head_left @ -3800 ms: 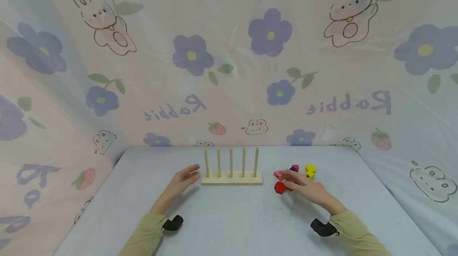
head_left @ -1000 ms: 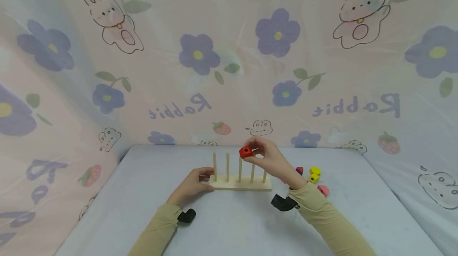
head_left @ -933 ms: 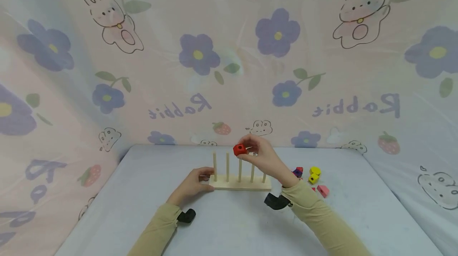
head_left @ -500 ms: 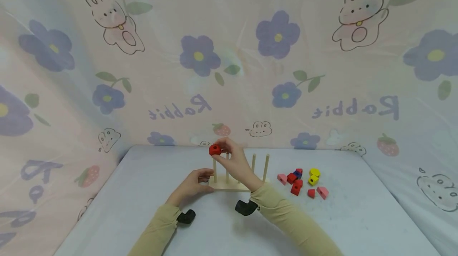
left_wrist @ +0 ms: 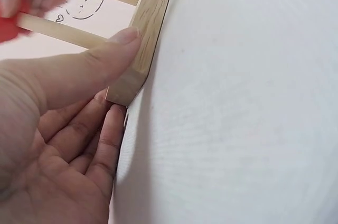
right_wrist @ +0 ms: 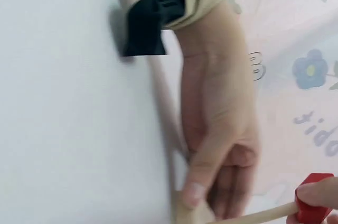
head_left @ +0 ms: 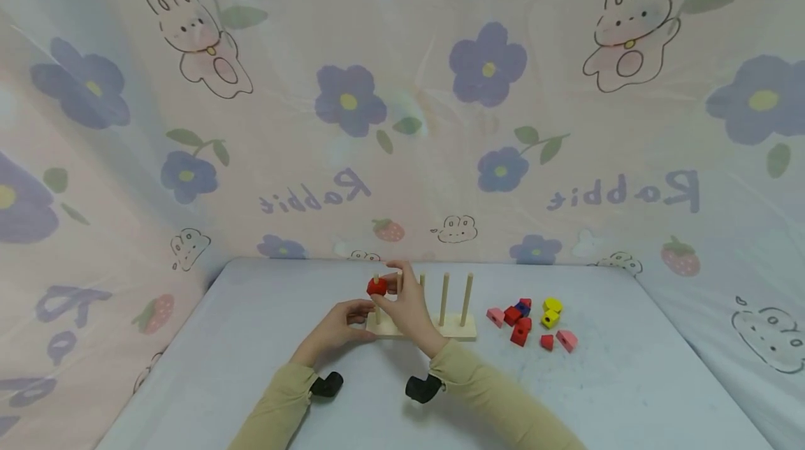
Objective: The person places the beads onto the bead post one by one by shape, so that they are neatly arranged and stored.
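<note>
**Red block threaded onto the end peg while the rack is steadied**

Head view: the wooden peg rack [head_left: 423, 324] is stood crosswise on the white table [head_left: 629, 394], pegs upright. Its left end is gripped by the left hand [head_left: 336, 328], thumb and fingers closed on the base, apparently so that the rack is kept from sliding or tipping. The red block [head_left: 376, 286] is pinched between thumb and fingertips of the right hand [head_left: 405, 307] and is seen on the leftmost peg, near its top. The right forearm is reached across the front of the rack, wrist raised. A cluster of loose blocks [head_left: 531, 321], red, pink, yellow and blue, is left lying on the table well to the right of the rack.

Left wrist view: the corner of the rack's base [left_wrist: 141, 49] is clamped by the left hand [left_wrist: 58, 129], the thumb pressed along its upper face and the fingers curled under the edge. Two pegs run off to the upper left, and a blurred piece of the red block [left_wrist: 8, 26] shows at the frame edge.

Right wrist view: the left hand [right_wrist: 222, 145] is seen lying along the rack, thumb tip on the base. The red block [right_wrist: 312, 205] is shown on a peg, covered in part by a fingertip of the right hand.
</note>
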Tool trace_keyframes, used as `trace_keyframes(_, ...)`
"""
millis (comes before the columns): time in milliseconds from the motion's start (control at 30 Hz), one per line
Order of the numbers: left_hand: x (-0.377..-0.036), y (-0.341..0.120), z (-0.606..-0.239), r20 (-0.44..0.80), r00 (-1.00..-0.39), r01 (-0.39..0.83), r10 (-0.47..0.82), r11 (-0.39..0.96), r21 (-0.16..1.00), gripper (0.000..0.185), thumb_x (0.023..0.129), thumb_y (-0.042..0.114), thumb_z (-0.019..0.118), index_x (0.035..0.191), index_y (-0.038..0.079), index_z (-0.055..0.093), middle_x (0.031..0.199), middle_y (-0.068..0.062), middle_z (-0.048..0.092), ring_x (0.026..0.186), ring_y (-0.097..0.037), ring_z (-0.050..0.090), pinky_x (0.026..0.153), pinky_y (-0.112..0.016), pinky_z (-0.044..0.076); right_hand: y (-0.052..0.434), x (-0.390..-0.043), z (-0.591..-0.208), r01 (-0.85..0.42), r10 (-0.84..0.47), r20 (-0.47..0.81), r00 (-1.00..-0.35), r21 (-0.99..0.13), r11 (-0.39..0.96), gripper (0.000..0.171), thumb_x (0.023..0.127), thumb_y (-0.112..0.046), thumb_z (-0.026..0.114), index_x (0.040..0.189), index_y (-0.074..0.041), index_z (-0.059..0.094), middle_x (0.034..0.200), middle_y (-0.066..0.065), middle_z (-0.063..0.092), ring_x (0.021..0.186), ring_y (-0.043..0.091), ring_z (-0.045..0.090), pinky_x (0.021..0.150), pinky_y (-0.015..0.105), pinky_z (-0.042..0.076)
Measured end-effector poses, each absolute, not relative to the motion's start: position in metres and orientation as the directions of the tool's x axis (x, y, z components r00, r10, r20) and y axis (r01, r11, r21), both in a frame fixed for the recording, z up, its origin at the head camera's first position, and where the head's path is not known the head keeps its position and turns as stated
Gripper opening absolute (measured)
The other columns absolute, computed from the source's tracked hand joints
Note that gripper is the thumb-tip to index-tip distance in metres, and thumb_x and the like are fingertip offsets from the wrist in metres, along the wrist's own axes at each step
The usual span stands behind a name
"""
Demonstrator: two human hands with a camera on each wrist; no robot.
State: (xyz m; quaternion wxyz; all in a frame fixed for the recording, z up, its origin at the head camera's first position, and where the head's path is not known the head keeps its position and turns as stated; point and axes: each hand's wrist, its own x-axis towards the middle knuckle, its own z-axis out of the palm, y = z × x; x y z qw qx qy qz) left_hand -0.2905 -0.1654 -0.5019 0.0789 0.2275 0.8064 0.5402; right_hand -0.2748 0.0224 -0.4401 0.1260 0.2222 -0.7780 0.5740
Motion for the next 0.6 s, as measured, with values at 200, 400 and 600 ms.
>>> trace_keyframes(200, -0.292, -0.166, -0.504, 0.149, -0.871, 0.314, 0.467, 0.298, 0.901, 0.059, 0.075, 0.002, 0.081, 0.125, -0.01, 0.053, 0.121, -0.022, 0.058, 0.106, -0.033, 0.058, 0.094, -0.04, 0.049, 0.021, -0.274, -0.471, -0.412, -0.188, 0.374, -0.908, -0.876, 0.25, 0.035, 0.079, 0.004, 0.074, 0.108, 0.001, 0.055, 0.099, 0.011, 0.065, 0.092, 0.025, 0.062, 0.081, 0.038, 0.054)
trace_keyframes(400, -0.292, -0.168, -0.506, 0.152, -0.871, 0.326, 0.467, 0.316, 0.891, 0.059, 0.074, 0.003, 0.081, 0.126, -0.008, 0.054, 0.123, -0.02, 0.058, 0.107, -0.029, 0.058, 0.095, -0.038, 0.048, 0.021, -0.274, -0.49, -0.378, -0.201, 0.332, -0.921, -0.886, 0.269, 0.028, 0.076, 0.017, 0.067, 0.099, 0.005, 0.057, 0.092, 0.011, 0.064, 0.087, 0.024, 0.062, 0.077, 0.035, 0.054)
trace_keyframes(600, -0.29, -0.166, -0.502, 0.146, -0.874, 0.32, 0.463, 0.325, 0.89, 0.061, 0.075, 0.003, 0.08, 0.128, -0.008, 0.052, 0.125, -0.023, 0.057, 0.107, -0.032, 0.058, 0.095, -0.044, 0.047, 0.025, -0.27, -0.493, -0.444, -0.207, 0.403, -0.891, -0.871, 0.212, 0.032, 0.072, 0.019, 0.061, 0.102, 0.006, 0.056, 0.091, 0.012, 0.065, 0.086, 0.022, 0.062, 0.075, 0.031, 0.054)
